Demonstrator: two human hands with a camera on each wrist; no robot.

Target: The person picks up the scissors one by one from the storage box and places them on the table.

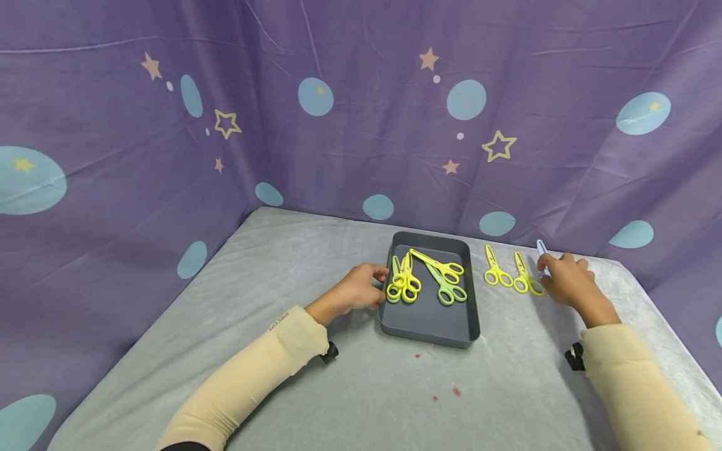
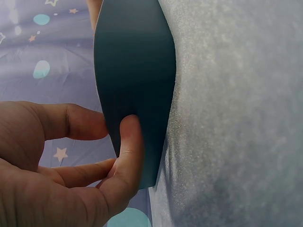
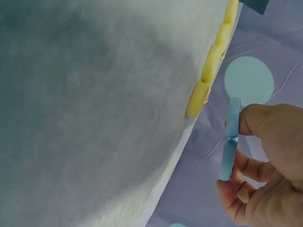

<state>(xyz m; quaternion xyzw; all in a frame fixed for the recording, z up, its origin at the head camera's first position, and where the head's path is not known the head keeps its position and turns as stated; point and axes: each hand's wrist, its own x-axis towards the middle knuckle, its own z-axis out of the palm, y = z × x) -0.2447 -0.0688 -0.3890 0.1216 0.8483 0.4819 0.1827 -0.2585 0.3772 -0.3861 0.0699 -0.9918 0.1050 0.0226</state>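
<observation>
My left hand [image 1: 359, 288] is at the left side of a dark grey tray [image 1: 429, 337]. In the left wrist view its thumb and fingers pinch the tray wall [image 2: 135, 61] near the rim. Several yellow and green scissors [image 1: 442, 267] lie in the tray, bunched at its left and far right. My right hand [image 1: 571, 282] holds light blue scissors [image 1: 541, 248], which show edge-on as blue handles [image 3: 228, 158] between thumb and fingers in the right wrist view. Beside that hand, two yellow scissors [image 1: 492, 260] lie on the cloth, one partly overlapped by the fingers.
A grey cloth [image 1: 350, 388] covers the table, with a few small red spots [image 1: 455, 391] in front of the tray. Purple curtain [image 1: 361, 150] with stars and blue ovals hangs along the back and sides, close behind the scissors on the right.
</observation>
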